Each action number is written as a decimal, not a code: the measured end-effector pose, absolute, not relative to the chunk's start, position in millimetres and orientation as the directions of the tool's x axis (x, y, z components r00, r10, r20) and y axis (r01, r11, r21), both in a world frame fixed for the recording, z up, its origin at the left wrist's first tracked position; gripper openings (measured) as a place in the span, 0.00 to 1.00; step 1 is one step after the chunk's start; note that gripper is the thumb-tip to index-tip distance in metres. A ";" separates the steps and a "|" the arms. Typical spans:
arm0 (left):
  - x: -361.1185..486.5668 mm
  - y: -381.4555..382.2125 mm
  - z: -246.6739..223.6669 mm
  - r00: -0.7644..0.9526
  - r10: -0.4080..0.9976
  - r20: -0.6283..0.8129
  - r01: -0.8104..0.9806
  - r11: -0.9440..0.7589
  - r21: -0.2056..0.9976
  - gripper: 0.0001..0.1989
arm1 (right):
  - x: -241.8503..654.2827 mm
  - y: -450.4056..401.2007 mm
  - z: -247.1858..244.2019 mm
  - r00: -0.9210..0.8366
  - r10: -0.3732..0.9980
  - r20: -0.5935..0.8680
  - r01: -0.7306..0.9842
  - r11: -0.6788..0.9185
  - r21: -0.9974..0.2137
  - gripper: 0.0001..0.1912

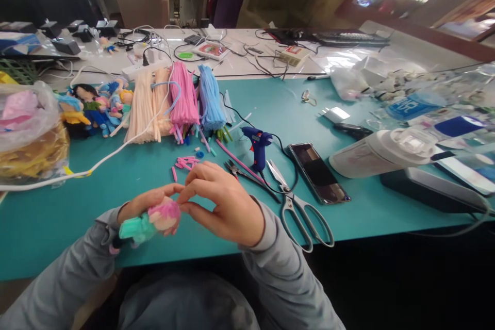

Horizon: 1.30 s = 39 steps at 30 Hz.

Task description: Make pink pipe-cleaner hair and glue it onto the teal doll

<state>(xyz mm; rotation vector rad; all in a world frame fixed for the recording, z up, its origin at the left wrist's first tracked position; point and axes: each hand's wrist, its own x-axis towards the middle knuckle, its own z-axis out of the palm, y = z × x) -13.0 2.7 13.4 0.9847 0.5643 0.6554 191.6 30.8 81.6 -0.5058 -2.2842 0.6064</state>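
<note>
A small fuzzy doll (141, 228) with pink hair, a pale face and a mint-green outfit lies in my left hand (149, 200), which is closed around it from behind. Its dark lower end points toward my left sleeve. Against the pink head, the thumb and forefinger of my right hand (220, 201) are pinched together; whatever is between them is too small to make out. Just beyond my hands lie short pink pipe-cleaner pieces (185, 163). Wire cutters (233, 169) rest past my right hand, and large scissors (296, 201) lie to its right.
A blue glue gun (257, 147) stands by a phone (319, 172). Behind are bundles of peach (149, 105), pink (184, 95) and blue pipe cleaners (211, 98). Finished dolls (96, 105) sit left; a white cable (116, 152) crosses there. A white bottle (381, 152) lies right.
</note>
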 end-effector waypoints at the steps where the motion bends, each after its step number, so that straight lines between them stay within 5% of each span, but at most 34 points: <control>1: -12.9 3.4 15.0 0.702 0.702 -0.124 -0.249 0.404 0.880 0.28 | 191.1 31.5 82.8 -0.686 0.509 0.520 0.169 0.806 -0.567 0.03; 10: -18.8 7.9 0.6 0.862 0.474 -0.179 -0.122 0.536 0.835 0.28 | 183.0 41.4 88.5 -0.811 0.437 0.390 0.117 0.773 -0.624 0.03; 39: -13.8 9.5 12.1 0.825 0.520 -0.223 -0.059 0.471 0.880 0.28 | 180.5 43.7 92.7 -0.871 0.391 0.297 0.177 0.814 -0.553 0.01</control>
